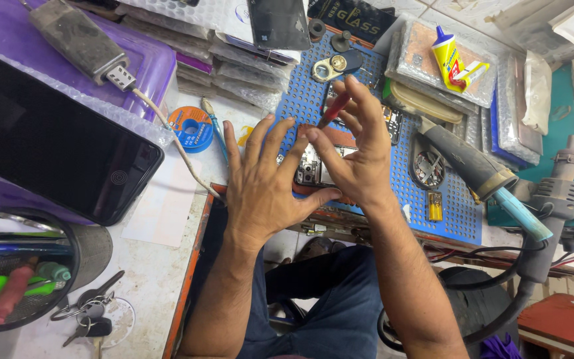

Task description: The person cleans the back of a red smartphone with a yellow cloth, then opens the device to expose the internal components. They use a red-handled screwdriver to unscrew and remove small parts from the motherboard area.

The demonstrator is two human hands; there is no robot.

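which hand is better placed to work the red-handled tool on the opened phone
Right. The right hand already pinches the red-handled tool in its fingertips, directly above the opened phone on the blue mat. The left hand lies flat with spread fingers beside the phone, seemingly steadying it.

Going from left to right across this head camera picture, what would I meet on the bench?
Black phone → blue solder spool → left hand → right hand holding a red-handled tool → yellow glue tube → grey hot-air gun.

Two hands, one screwdriver, one black phone, one glue tube.
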